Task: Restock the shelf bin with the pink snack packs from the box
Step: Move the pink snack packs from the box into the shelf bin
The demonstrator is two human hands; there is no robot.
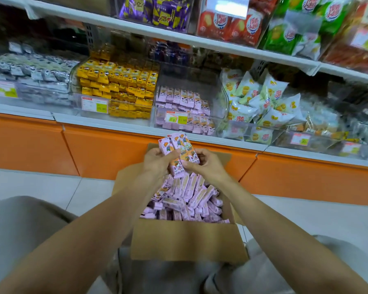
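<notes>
An open cardboard box [187,238] stands on the floor between my knees, full of loose pink snack packs [189,200]. Above the box, both hands hold a small bundle of pink packs [180,148] between them. My left hand [157,161] grips the bundle from the left and my right hand [206,164] pinches it from the right. Straight ahead on the lowest shelf is a clear bin [219,107] partly filled with rows of the same pink packs [185,102], with a price tag on its front.
A bin of yellow packs [119,90] stands left of the pink bin, and white bagged snacks [261,100] to its right. An upper shelf [157,36] overhangs the bins. An orange base panel [106,153] runs below; grey tiled floor [40,185] surrounds the box.
</notes>
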